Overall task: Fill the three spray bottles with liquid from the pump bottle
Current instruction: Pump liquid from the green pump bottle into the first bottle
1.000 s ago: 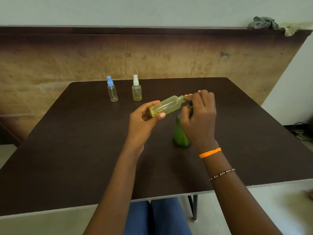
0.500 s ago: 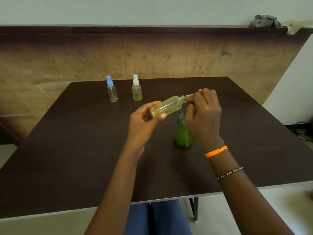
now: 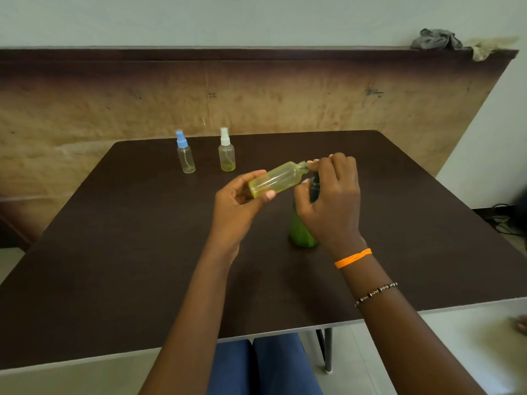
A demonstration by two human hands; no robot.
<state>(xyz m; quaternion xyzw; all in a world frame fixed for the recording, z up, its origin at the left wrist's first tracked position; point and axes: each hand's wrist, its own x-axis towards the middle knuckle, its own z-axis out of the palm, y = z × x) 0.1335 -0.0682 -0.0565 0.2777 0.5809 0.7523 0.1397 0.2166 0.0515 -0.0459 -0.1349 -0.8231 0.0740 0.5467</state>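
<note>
A person seated at a dark brown desk [image 3: 114,280] works with both forearms stretched over its near edge. The left hand [image 3: 239,201] pinches the base end of an uncapped yellowish bottle [image 3: 278,179] between thumb and fingers, holding it tilted above the desk with its open neck pointing right. The right hand [image 3: 330,201], with an orange band [image 3: 353,258] and a beaded bracelet [image 3: 376,293] on the wrist and forearm behind it, curls over the dark top of a green pump bottle [image 3: 302,235] that stands upright on the desk; its fingertips touch the tilted bottle's neck. Farther back, well apart from both hands, two capped spray bottles stand side by side: a blue-topped bottle [image 3: 185,155] to the left and a white-topped bottle [image 3: 227,155], holding a little yellow liquid, to the right.
</note>
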